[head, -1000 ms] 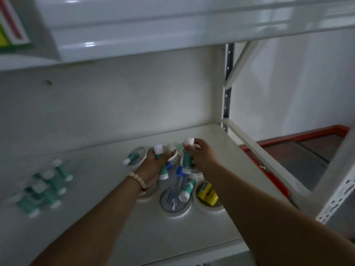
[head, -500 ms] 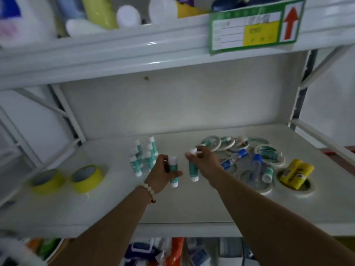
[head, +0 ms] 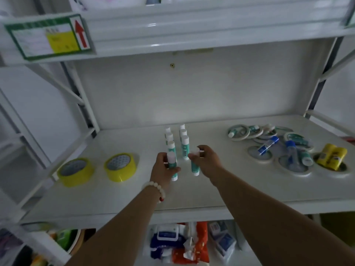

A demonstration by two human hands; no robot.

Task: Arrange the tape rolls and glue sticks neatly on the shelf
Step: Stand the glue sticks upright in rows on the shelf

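Note:
On the white shelf (head: 192, 192), two short rows of upright teal glue sticks (head: 184, 144) with white caps stand at mid-depth. My left hand (head: 163, 167) grips one teal glue stick (head: 172, 164) upright at the front of the left row. A second teal glue stick (head: 194, 167) is pinched by its cap in my right hand (head: 206, 160), at the front of the right row. Two yellow tape rolls (head: 120, 167) lie flat on the left. At the right, white tape rolls (head: 259, 154) lie mixed with blue-capped and teal glue sticks and a yellow pack (head: 331, 156).
The upper shelf's edge (head: 192, 35) hangs close above with a green-framed label (head: 48, 37). Slanted white braces (head: 57, 85) and uprights close both sides. Packaged goods (head: 180, 244) fill the level below.
Both hands carried a glue stick each from the pile at the right over to the upright rows in the middle. The view swung left with them.

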